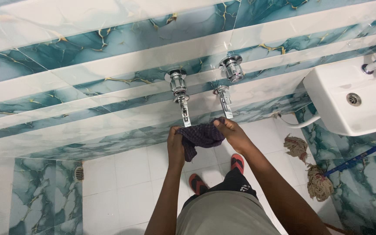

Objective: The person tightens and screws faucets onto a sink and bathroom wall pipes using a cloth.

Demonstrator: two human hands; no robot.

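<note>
A dark purple checked cloth [200, 137] hangs between both hands just under two chrome wall taps. My left hand [176, 146] grips the cloth's left end, right below the spout of the left tap [179, 93]. My right hand [232, 132] holds the cloth's right end, close under the spout of the right tap [228, 82]. Neither spout shows running water. Below the cloth I see my feet in red and black sandals [236, 163] on the white tiled floor [122, 182].
A white wash basin [349, 100] with its own chrome tap projects from the wall at the right. A string mop [318, 180] with a blue handle lies on the floor beneath it. A round floor drain [79, 173] sits at the left. Teal and white marbled tiles cover the wall.
</note>
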